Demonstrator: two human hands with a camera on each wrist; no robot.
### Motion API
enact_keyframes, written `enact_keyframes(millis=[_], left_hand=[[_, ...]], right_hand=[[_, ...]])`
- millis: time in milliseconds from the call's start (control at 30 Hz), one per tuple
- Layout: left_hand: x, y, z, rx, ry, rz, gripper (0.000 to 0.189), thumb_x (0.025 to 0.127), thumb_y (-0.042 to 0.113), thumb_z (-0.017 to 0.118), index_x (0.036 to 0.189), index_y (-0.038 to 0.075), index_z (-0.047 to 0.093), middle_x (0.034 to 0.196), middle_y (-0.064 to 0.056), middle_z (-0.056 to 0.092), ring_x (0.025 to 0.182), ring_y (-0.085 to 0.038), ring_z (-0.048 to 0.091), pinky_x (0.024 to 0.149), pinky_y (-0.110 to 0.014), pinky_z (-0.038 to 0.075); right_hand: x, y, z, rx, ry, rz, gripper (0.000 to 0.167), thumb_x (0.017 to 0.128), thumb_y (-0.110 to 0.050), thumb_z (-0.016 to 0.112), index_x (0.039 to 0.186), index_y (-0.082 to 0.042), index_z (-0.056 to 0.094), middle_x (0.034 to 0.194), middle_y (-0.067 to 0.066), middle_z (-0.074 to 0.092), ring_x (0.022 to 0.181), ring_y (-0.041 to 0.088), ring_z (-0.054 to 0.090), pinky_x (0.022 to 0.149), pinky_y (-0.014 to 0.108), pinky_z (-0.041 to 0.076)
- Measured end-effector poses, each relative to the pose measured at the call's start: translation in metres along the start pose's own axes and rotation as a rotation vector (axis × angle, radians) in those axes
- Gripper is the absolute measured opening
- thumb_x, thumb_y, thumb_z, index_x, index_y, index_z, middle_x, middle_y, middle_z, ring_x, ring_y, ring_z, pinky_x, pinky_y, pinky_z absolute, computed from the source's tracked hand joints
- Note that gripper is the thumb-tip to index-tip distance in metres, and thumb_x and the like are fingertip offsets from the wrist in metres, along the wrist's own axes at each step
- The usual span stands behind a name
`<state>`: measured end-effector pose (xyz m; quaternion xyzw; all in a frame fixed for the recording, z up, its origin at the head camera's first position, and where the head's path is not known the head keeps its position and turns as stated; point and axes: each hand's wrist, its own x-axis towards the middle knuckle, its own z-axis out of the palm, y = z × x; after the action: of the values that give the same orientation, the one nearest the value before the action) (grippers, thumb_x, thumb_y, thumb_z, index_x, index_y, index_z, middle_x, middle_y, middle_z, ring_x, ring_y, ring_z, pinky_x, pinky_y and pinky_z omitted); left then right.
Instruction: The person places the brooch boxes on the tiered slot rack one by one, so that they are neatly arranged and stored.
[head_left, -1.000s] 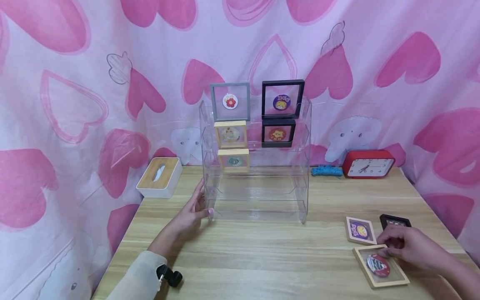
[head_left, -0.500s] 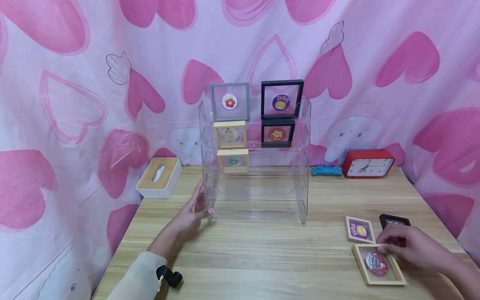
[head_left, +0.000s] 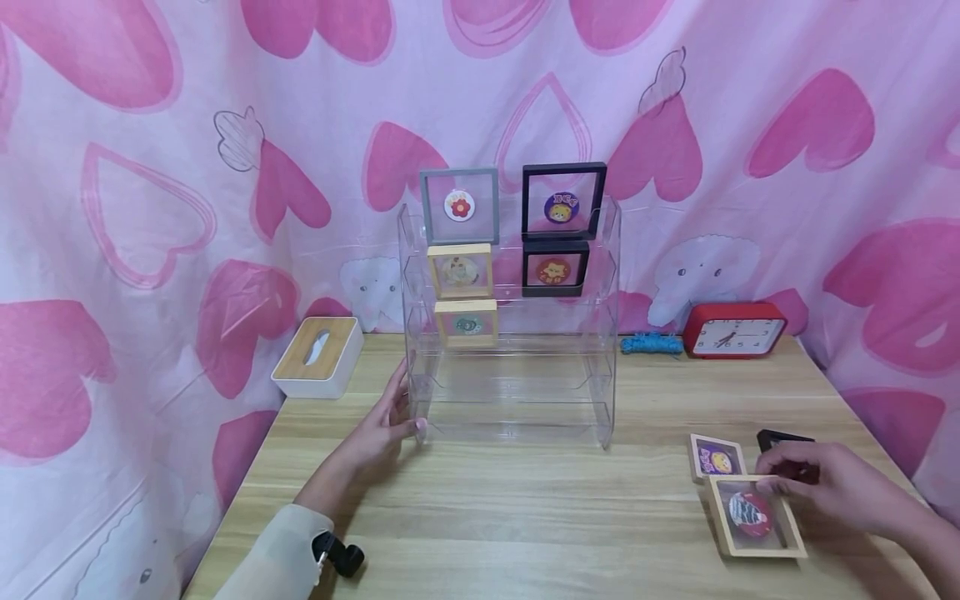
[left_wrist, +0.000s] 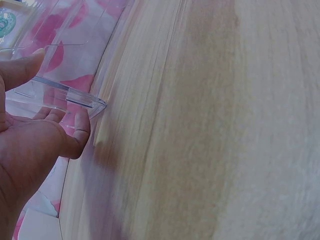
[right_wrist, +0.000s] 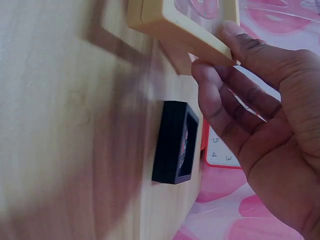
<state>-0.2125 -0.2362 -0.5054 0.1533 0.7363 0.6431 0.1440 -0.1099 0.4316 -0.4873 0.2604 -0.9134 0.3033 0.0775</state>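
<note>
My right hand (head_left: 843,487) pinches a light wood-coloured display frame (head_left: 757,542) by its far right corner, between thumb and fingertips. The frame holds a round red badge and is tilted, raised off the table in the right wrist view. A clear tiered acrylic rack (head_left: 517,433) stands mid-table. My left hand (head_left: 382,429) holds its left side, the thumb at the front edge and the fingers along the side panel. On the rack's upper tiers stand a grey frame (head_left: 461,171), two black frames (head_left: 564,169) and two wood-coloured frames (head_left: 459,249).
Beside the right hand lie a small pale frame (head_left: 738,477) with a purple badge and a black frame (right_wrist: 170,142). A tissue box (head_left: 318,383) stands back left. A blue bundle (head_left: 651,343) and a red clock (head_left: 693,329) sit by the heart-patterned curtain (head_left: 810,125).
The wood-coloured frame in my right hand has risen and tilted up from the table, its far edge now overlapping the pale frame. My left hand stays at the rack.
</note>
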Motion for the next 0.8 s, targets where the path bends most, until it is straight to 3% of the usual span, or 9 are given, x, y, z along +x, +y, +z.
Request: enact_keyframes(millis=[267, 800], left_hand=[[0.0, 0.0, 0.001, -0.005, 0.001, 0.0, 0.115, 0.103, -0.007, 0.064, 0.176, 0.046, -0.007, 0.186, -0.023, 0.003, 0.172, -0.049, 0.006, 0.138, -0.066, 0.009], [0.001, -0.001, 0.001, 0.004, -0.002, 0.01, 0.115, 0.104, -0.006, 0.064, 0.176, 0.048, -0.006, 0.186, -0.024, 0.003, 0.172, -0.05, 0.006, 0.138, -0.067, 0.009]], right_hand=[[0.013, -0.008, -0.006, 0.036, 0.042, 0.059, 0.047, 0.079, 0.019, 0.085, 0.095, -0.025, 0.076, 0.089, -0.019, 0.072, 0.08, -0.008, 0.061, 0.062, 0.011, 0.05], [0.049, -0.033, -0.015, -0.057, 0.191, -0.071, 0.06, 0.067, 0.026, 0.089, 0.102, -0.022, 0.078, 0.093, -0.014, 0.073, 0.081, -0.009, 0.068, 0.074, 0.002, 0.056]])
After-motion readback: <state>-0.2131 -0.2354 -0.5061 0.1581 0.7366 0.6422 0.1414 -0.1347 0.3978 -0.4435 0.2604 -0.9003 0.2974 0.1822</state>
